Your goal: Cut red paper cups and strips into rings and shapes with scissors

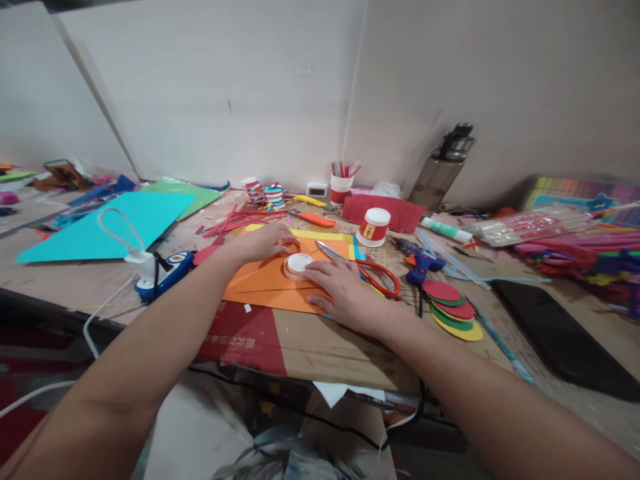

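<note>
An orange sheet of paper (265, 283) lies on the cardboard-covered table, over a yellow sheet (325, 235). A round white lid (298, 264) rests flat on the orange sheet. My right hand (345, 293) lies on the paper, fingers stretched out and touching the lid's right side. My left hand (265, 241) is curled just behind the lid, fingers closed as if pinching something thin that I cannot make out. Red-handled scissors (373, 272) lie directly right of my right hand.
A red-and-white glue jar (373, 227), a blue glue gun (423, 267), a stack of coloured paper circles (453, 310) and a black tablet (560, 333) sit to the right. A turquoise sheet (110, 227), charger cable (140, 260) and paper scraps lie left. A pen cup (341, 187) and bottle (443, 167) stand behind.
</note>
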The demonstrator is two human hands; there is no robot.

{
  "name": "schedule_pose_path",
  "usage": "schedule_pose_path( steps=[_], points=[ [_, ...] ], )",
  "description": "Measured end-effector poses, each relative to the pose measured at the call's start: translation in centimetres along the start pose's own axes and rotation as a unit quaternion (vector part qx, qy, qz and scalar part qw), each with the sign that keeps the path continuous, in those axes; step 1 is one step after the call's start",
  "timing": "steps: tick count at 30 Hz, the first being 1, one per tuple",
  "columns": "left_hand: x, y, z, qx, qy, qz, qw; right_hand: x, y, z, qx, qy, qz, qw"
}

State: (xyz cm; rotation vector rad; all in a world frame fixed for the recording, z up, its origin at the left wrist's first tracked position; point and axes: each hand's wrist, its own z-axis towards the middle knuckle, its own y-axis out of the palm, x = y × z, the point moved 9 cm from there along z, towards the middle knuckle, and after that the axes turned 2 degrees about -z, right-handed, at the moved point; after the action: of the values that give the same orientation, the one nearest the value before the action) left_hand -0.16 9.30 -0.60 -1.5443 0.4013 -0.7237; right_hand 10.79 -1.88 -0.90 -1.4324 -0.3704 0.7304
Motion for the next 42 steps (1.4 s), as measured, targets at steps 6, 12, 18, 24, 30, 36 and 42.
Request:
schedule_pose_path(
  steps=[6, 12, 18, 24, 30, 36, 42],
  points=[
    [-0.5, 0.1, -0.3, 0.016, 0.033, -0.003, 0.999, 0.0, 0.2, 0.0, 0.0, 0.001, -0.013, 1.0],
    [-1.0, 0.6, -0.5, -0.02, 0.063, -0.025, 0.998, -0.2, -0.1, -0.1, 0.01, -0.008, -0.011, 1.0],
    [-0.8, 0.6, -0.8, -0.084, 0.086, -0.052, 0.991, -0.1, 0.0, 0.1, 0.02, -0.014, -0.015, 1.0],
    [-1.3, -0.4, -1.2, -0.101, 0.039, -0.074, 0.991, 0.2, 0.3, 0.0, 0.028, -0.018, -0.022, 0.999],
    [-1.8, -0.1, -1.3, -0.112, 0.02, -0.076, 0.991, 0.6, 0.6, 0.0, 0.037, -0.024, -0.014, 0.999],
    [-2.0, -0.2, -1.4, -0.093, 0.007, -0.062, 0.994, 0.3, 0.3, 0.1, 0.043, -0.032, -0.01, 0.999],
    [-1.7, -0.7, -1.9, -0.072, -0.009, -0.067, 0.995, 0.2, 0.2, 0.1, 0.034, -0.028, -0.003, 0.999]
  ],
)
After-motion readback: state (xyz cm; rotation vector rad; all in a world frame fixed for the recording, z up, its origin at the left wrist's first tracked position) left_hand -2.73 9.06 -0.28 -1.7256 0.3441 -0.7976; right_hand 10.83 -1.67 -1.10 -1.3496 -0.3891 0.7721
